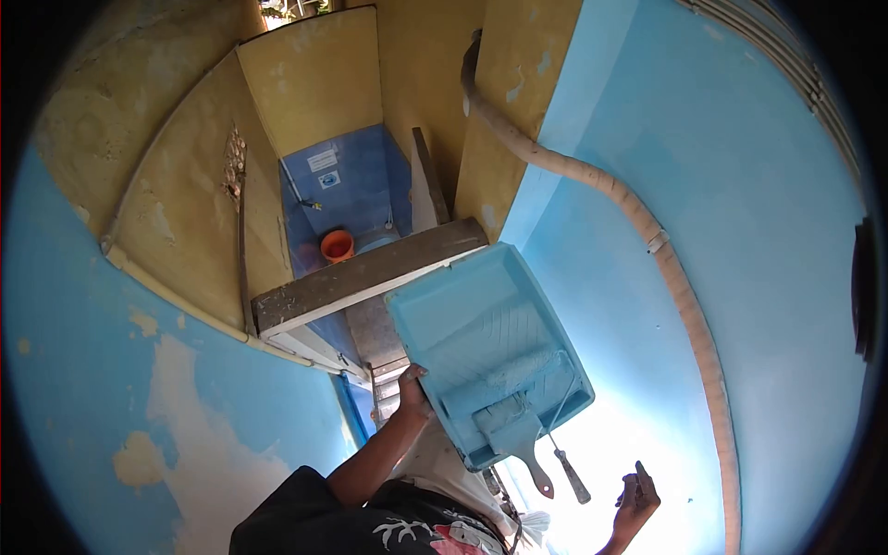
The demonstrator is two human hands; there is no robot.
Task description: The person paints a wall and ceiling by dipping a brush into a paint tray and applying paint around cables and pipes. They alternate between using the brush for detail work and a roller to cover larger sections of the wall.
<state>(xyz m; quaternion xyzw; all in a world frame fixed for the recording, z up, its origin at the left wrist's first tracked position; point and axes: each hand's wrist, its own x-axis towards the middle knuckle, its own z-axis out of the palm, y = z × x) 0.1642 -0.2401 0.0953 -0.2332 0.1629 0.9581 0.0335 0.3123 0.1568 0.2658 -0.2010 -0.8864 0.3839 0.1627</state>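
My left hand [414, 393] grips the left edge of a light blue paint tray [462, 301], which is tilted in front of my body. In the tray's lower well lies a paint roller [525, 370], its sleeve coated in blue and its handle sticking out past the near rim. Beside it rests a wide flat paintbrush [520, 437], with its handle also hanging over that rim. To the lower right, apart from the tray, my right hand [636, 495] holds nothing; one finger points up and the others are partly bent.
A thick beige pipe [680, 268] runs down the light blue wall [777, 185] on the right. Behind the tray is a brown ledge [370, 273] above a doorway. Beyond it stands an orange bucket [338, 245] by blue tiles. Paint peels on the left wall [92, 370].
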